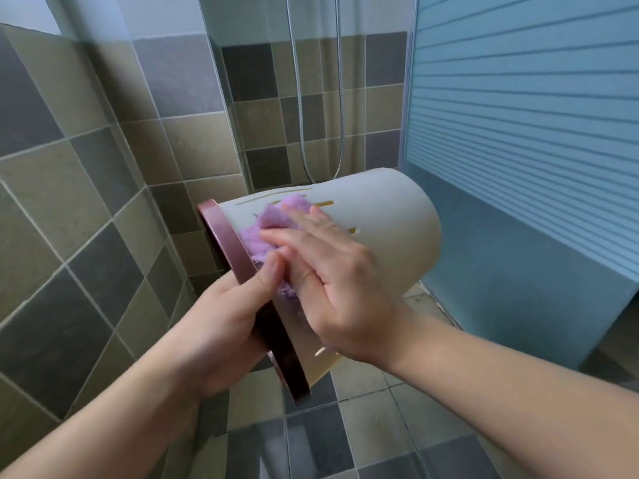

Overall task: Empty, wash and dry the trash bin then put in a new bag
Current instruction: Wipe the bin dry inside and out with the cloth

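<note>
In the shower corner, up in the air, the trash bin (387,229) lies sideways. Left hand (221,326) grips its pink rim (230,243). Right hand (332,281), fingers flat, presses the purple cloth (273,219) on it. Rub w/ slow strokes & turn the bin bit by bit, so no wet spot stays.

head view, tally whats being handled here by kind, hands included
trash bin, cream with a pink rim: 1
purple cloth: 1
hands: 2, left hand gripping the rim, right hand pressing the cloth flat on the bin's side
total: 4
</note>
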